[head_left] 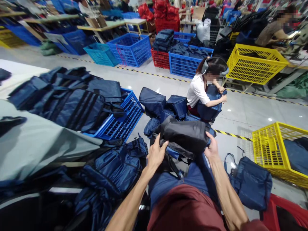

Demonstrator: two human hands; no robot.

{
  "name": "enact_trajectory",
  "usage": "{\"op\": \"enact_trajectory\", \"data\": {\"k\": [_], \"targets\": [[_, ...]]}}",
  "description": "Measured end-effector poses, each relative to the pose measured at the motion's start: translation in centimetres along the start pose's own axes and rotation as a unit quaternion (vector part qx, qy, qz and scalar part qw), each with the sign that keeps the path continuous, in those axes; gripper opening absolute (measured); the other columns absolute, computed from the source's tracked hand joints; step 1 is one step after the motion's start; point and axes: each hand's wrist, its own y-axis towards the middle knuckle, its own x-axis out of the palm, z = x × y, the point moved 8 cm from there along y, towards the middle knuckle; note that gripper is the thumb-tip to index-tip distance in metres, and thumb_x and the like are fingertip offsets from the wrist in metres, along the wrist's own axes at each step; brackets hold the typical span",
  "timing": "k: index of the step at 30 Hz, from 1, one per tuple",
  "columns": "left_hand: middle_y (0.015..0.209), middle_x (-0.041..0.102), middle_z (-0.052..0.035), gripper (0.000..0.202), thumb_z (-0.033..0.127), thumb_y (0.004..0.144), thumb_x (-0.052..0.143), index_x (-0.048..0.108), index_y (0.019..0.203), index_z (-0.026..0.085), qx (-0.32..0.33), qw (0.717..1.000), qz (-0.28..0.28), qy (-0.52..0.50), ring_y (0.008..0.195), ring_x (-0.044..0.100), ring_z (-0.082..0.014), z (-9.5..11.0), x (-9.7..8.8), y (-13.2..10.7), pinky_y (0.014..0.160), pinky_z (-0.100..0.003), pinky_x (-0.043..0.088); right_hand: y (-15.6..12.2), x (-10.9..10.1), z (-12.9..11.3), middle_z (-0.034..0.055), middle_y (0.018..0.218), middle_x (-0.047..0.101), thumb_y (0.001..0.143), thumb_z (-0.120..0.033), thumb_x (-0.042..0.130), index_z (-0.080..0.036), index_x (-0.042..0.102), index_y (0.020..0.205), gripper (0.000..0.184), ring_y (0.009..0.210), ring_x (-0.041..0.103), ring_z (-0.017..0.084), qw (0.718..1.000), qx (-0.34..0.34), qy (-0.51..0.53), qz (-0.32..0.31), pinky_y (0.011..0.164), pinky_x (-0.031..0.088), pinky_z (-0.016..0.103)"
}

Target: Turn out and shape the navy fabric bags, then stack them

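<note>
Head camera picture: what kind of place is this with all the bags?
Likely a bag factory or workshop: plastic crates heaped with navy bags, and a seated worker handling one, while the right hand grips a black bag.

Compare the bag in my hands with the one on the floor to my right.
The held bag is black; the floor bag is navy. The held bag is gripped by the right hand, touched by the left hand; the floor bag lies untouched beside the yellow crate. Both are soft fabric.

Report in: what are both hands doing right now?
Right hand gripping black bag end. Left hand open at its near edge. Navy bags piled just beyond.
</note>
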Motion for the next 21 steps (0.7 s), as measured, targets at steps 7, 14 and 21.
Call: {"op": "enact_trajectory", "data": {"k": [7,14,21], "targets": [[0.11,0.084,-0.0145,0.053,0.029,0.105,0.054,0.061,0.156,0.016,0.0,0.998,-0.054,0.031,0.094,0.084,-0.0305,-5.9,2.5,-5.2,0.081,-0.036,0.063,-4.5,-4.7,7.0,0.0058,0.124,0.085,0.078,-0.052,0.095,-0.024,0.082,0.123,0.055,0.124,0.079,0.031,0.993,0.049,-0.097,0.047,0.112,0.064,0.047],[0.104,0.085,-0.0111,0.047,0.03,0.106,0.052,0.059,0.152,0.02,-0.016,0.986,-0.156,0.052,0.107,0.084,-0.0303,-12.3,5.2,-5.7,0.088,-0.034,0.061,-6.5,-7.6,13.7,0.0091,0.116,0.087,0.077,-0.053,0.096,-0.021,0.084,0.117,0.052,0.115,0.082,0.031,0.98,0.161,-0.115,0.022,0.106,0.067,0.043],[0.091,0.082,-0.009,0.041,0.047,0.111,0.053,0.074,0.136,0.021,-0.016,0.996,-0.015,0.086,0.087,0.081,-0.0279,-6.7,-1.1,-4.1,0.076,-0.029,0.052,-4.7,-2.4,2.5,0.006,0.134,0.082,0.085,-0.045,0.094,-0.026,0.077,0.134,0.056,0.126,0.079,0.029,0.999,0.025,0.022,0.018,0.111,0.066,0.044]]}}
